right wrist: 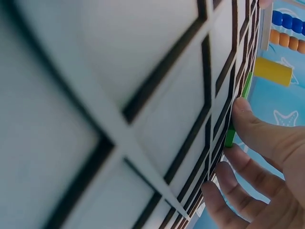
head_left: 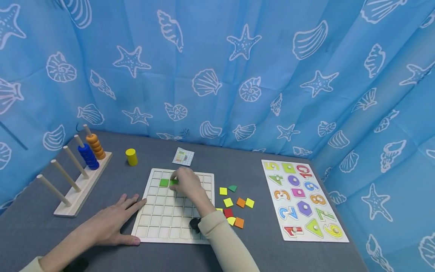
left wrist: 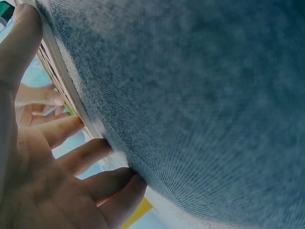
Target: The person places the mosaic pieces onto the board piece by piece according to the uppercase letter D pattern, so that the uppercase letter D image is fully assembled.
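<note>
Head view: right hand (head_left: 186,183) pinches a green tile (head_left: 174,182) (flat, bright); left hand (head_left: 113,223) spread.

grid board (head_left: 164,221): smooth wood | table cover (left wrist: 190,105): matt ribbed cloth | curtain (head_left: 207,45): creased cloth

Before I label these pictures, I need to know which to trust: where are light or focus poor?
Head: fairly even light, with the board and both the left hand and right hand clear, but the card too small to make out in detail; left wrist: cloth dark and soft toward the upper right; right wrist: the board's nearest part blurred and steeply foreshortened.
</note>
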{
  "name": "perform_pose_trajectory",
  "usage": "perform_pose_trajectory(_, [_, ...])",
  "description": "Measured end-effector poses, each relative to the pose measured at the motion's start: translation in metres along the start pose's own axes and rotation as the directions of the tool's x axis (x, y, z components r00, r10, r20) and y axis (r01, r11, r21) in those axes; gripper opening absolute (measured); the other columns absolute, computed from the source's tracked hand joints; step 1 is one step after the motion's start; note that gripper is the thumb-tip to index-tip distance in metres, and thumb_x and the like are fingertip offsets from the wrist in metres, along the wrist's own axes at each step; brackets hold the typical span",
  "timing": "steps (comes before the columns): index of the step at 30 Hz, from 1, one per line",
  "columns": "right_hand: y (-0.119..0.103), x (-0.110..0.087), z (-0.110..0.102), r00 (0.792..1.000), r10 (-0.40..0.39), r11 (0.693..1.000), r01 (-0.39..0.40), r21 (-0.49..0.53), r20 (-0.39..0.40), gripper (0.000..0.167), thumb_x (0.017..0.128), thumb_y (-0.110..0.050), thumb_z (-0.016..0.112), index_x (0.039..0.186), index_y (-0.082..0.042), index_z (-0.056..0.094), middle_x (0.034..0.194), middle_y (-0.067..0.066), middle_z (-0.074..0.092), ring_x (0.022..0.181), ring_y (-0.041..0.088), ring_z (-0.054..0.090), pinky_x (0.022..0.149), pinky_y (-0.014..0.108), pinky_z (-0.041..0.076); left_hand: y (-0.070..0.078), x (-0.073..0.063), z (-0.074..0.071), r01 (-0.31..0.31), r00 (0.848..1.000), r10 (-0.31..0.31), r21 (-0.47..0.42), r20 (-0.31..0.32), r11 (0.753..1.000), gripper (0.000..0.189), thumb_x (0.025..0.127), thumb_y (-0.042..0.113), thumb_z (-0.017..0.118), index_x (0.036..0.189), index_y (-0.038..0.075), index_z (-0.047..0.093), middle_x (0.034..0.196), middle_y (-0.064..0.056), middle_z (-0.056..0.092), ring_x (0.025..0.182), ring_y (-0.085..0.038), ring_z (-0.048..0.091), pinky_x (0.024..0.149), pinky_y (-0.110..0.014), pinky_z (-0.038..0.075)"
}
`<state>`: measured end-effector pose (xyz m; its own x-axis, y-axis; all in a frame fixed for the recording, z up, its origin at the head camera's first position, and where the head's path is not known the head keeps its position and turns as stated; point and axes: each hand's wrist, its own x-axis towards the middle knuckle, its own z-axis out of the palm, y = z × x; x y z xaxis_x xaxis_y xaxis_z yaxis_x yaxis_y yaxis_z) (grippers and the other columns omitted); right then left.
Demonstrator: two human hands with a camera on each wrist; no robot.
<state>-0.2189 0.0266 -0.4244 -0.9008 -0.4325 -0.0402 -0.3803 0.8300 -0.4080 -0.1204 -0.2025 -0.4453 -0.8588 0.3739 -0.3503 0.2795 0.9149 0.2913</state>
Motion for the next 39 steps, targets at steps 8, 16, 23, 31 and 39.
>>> perform_pose_trajectory(8, [-0.002, 0.001, 0.000, 1.000, -0.013, 1.000, 0.013, -0.007, -0.004, 0.026, 0.085, -0.022, 0.084, 0.110, -0.014, 0.081, 0.111, 0.002, 0.077, 0.101, 0.016, 0.072, 0.080, 0.026, 0.060, 0.000, 0.001, 0.000, 0.005, 1.000, -0.005, -0.002, 0.004, 1.000, 0.124, 0.064, 0.088, 0.069, 0.159, 0.014, 0.036, 0.161, -0.027, 0.037, 0.142, -0.067, 0.029, 0.095, -0.083, 0.039])
perform_pose_trajectory(16, [-0.002, -0.002, -0.001, 1.000, -0.003, 1.000, 0.004, -0.018, 0.031, 0.026, 0.087, -0.021, 0.083, 0.112, -0.015, 0.080, 0.118, 0.002, 0.075, 0.112, 0.019, 0.069, 0.093, 0.031, 0.059, 0.000, 0.001, 0.001, 0.002, 1.000, -0.002, 0.000, 0.002, 1.000, 0.124, 0.064, 0.088, 0.069, 0.158, 0.013, 0.037, 0.161, -0.027, 0.037, 0.142, -0.067, 0.030, 0.095, -0.083, 0.040])
perform_pose_trajectory(23, [-0.002, -0.005, -0.003, 0.999, -0.012, 0.999, 0.014, -0.033, 0.041, 0.033, 0.088, -0.021, 0.082, 0.120, -0.014, 0.077, 0.118, 0.004, 0.073, 0.111, 0.019, 0.067, 0.089, 0.031, 0.059, 0.000, 0.001, 0.001, 0.013, 1.000, -0.013, 0.004, 0.006, 1.000, 0.125, 0.064, 0.088, 0.068, 0.159, 0.014, 0.036, 0.162, -0.027, 0.037, 0.142, -0.068, 0.029, 0.094, -0.084, 0.039])
perform_pose_trajectory(31, [0.005, -0.008, -0.012, 1.000, 0.005, 1.000, -0.005, 0.005, 0.018, 0.032, 0.090, -0.019, 0.078, 0.122, -0.015, 0.076, 0.120, 0.005, 0.073, 0.108, 0.020, 0.069, 0.082, 0.033, 0.060, -0.001, 0.001, 0.002, 0.000, 1.000, 0.000, -0.002, -0.002, 1.000, 0.124, 0.065, 0.087, 0.069, 0.159, 0.013, 0.036, 0.161, -0.028, 0.037, 0.141, -0.068, 0.030, 0.094, -0.084, 0.040])
perform_pose_trajectory(39, [0.026, -0.017, -0.024, 0.999, 0.039, 0.999, -0.039, 0.022, -0.007, 0.028, 0.094, -0.022, 0.075, 0.121, -0.015, 0.076, 0.123, 0.008, 0.071, 0.117, 0.026, 0.066, 0.093, 0.044, 0.059, -0.001, 0.001, 0.002, 0.005, 1.000, -0.005, 0.000, -0.005, 1.000, 0.124, 0.064, 0.087, 0.069, 0.159, 0.013, 0.036, 0.161, -0.028, 0.037, 0.142, -0.068, 0.030, 0.094, -0.084, 0.039])
